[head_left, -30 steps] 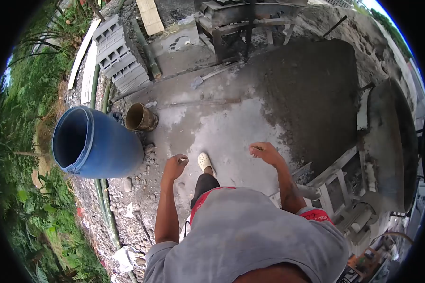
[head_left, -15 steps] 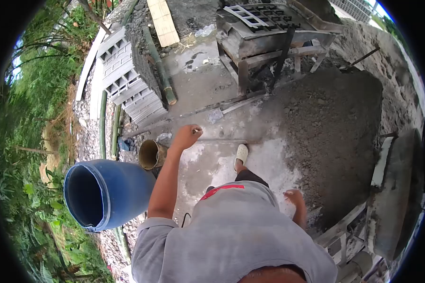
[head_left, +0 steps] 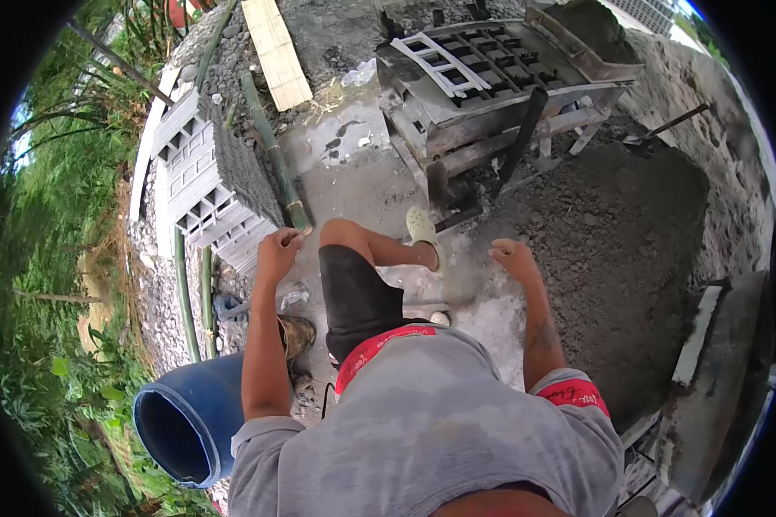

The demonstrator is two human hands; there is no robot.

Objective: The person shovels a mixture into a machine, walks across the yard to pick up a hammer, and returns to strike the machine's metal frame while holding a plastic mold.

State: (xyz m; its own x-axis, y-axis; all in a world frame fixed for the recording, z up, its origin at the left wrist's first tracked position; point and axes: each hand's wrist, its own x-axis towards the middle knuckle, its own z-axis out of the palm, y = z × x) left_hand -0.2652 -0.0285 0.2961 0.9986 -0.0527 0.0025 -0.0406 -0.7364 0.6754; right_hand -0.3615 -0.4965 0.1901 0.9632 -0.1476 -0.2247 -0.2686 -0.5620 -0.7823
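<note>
My left hand [head_left: 278, 252] hangs in front of me at the left, its fingers curled in with nothing visible in them. In the view it lies beside the lower end of a green bamboo pole [head_left: 276, 159] and a stack of grey hollow blocks [head_left: 205, 177], apparently without touching either. My right hand [head_left: 510, 257] is held out at the right, fingers loosely bent and apart, holding nothing. Beyond it stands a worn table [head_left: 466, 129] with a dark grid mould [head_left: 513, 56] on top. A pale ladder-shaped frame [head_left: 440, 65] lies across the grid's left side.
A blue barrel [head_left: 224, 388] lies at the lower left beside a dirty bucket [head_left: 297, 334]. Dark sand or mix [head_left: 612, 233] is heaped at the right, with a long-handled tool [head_left: 668, 123] behind. A wheelbarrow-like metal tray [head_left: 724, 379] is at the far right.
I have stepped forward, one knee now raised. The table and block stack are nearer. My left hand has shifted left; my right hand has swung up and forward.
</note>
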